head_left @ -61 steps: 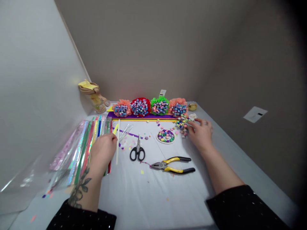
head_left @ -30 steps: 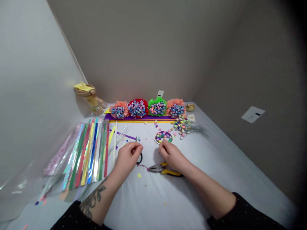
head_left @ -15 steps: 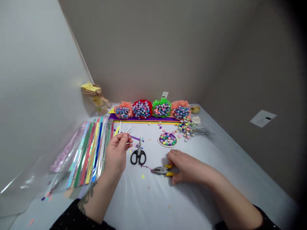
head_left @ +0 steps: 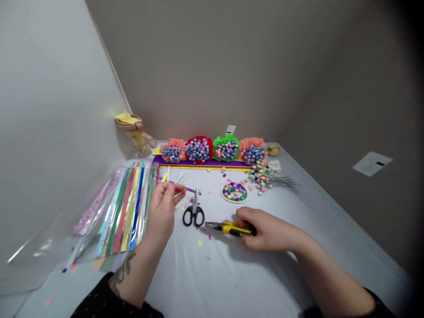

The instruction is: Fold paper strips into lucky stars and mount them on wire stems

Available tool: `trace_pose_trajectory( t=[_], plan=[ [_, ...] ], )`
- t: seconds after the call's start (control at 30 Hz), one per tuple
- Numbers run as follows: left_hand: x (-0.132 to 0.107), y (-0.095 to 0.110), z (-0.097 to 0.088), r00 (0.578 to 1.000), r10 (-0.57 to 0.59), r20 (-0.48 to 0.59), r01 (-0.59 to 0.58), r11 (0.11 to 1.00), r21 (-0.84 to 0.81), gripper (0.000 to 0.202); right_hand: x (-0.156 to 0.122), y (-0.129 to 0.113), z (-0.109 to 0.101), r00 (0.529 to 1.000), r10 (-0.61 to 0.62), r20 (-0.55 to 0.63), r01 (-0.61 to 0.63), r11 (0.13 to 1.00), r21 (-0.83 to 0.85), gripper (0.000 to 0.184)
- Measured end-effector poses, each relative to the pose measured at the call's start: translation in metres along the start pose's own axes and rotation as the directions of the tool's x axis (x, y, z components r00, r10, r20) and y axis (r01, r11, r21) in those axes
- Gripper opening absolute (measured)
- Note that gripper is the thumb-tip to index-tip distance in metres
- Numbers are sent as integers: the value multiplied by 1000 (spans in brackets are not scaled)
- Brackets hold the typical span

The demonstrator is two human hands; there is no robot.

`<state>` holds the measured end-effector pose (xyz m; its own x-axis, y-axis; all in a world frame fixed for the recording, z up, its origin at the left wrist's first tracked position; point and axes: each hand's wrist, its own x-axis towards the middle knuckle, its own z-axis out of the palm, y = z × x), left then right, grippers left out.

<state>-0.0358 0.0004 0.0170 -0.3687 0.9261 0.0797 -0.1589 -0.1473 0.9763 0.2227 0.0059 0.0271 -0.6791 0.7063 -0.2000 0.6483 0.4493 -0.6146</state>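
My right hand (head_left: 263,227) is wrapped around the yellow-and-black handles of a pair of pliers (head_left: 228,228), whose metal jaws point left just above the white cloth. My left hand (head_left: 165,205) is closed in a pinch, thumb against fingers; what it grips, if anything, is too fine to make out. Between the hands lie scissors (head_left: 194,215) with black handles, blades pointing away from me. Beyond them a round dish (head_left: 222,197) holds small purple, pink and green paper stars. Behind my left fingertips are some thin clear strips (head_left: 181,179) and a purple paper strip (head_left: 194,191).
Shiny coloured strips in clear sleeves (head_left: 124,212) lie at the left. Along the back stand several crepe-paper flowers (head_left: 198,149) filled with stars. Loose stars and thin wire stems (head_left: 283,182) lie at the right rear. A jar (head_left: 137,134) stands by the left wall.
My right hand has lifted the pliers off the cloth, turning them so the yellow handles show more. My left hand stays pinched in nearly the same place. The view has shifted slightly.
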Motion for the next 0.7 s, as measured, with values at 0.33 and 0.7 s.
trace_pose_trajectory(
  t=[0.33, 0.7],
  plan=[
    [-6, 2, -11, 810, 399, 429, -564, 333, 755, 24, 16, 4, 12, 944, -31, -329, 187, 871, 454, 18],
    [-17, 6, -7, 722, 419, 551, -658, 168, 734, 26, 13, -7, 21, 939, -46, -342, 148, 949, 279, 28]
  ],
)
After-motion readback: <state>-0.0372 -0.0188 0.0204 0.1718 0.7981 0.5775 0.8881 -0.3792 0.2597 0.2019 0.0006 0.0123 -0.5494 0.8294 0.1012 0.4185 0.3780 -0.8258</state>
